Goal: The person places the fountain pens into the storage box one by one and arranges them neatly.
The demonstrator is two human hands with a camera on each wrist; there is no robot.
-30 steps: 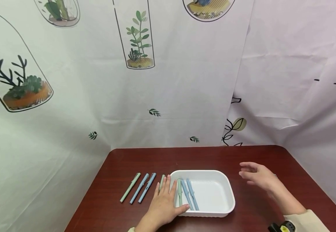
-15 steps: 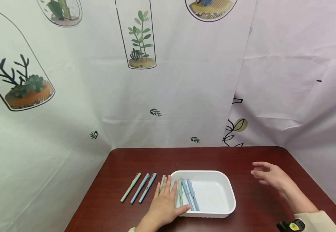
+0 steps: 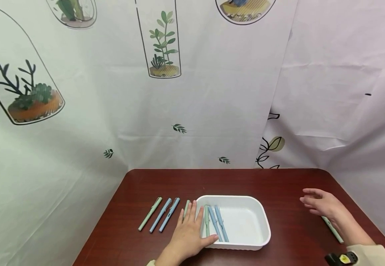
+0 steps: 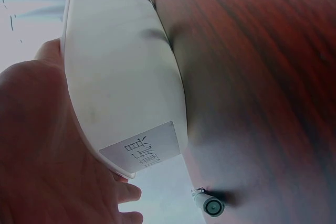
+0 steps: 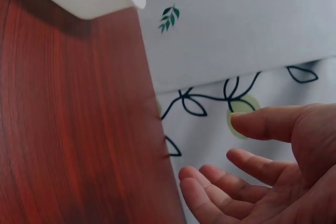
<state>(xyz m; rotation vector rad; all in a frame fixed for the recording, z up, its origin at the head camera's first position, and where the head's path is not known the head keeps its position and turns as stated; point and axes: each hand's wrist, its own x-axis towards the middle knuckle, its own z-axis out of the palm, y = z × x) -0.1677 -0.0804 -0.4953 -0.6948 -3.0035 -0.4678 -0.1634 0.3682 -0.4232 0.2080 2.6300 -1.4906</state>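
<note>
My left hand (image 3: 188,233) rests over the left rim of a white plastic tray (image 3: 247,223), fingers straight and spread, thumb across the near rim. Inside the tray lie one green pen (image 3: 207,221) and two blue pens (image 3: 221,224). Partly covered by the left fingers, another green pen (image 3: 187,207) lies just outside. My right hand (image 3: 325,204) hovers at the table's right side, fingers loosely bent and holding nothing, as the right wrist view confirms. Below it lies a green pen (image 3: 333,231), its upper end hidden by the hand.
Left of the tray, a green pen (image 3: 150,214) and two blue pens (image 3: 169,215) lie roughly parallel on the dark red wooden table (image 3: 232,181). Printed cloth (image 3: 212,103) hangs behind and on both sides. The left wrist view shows a label (image 4: 140,148) on the tray's outer wall.
My right hand has moved right, away from the tray, and a green pen now shows below it. The left hand stays on the tray, and the head view has shifted slightly.
</note>
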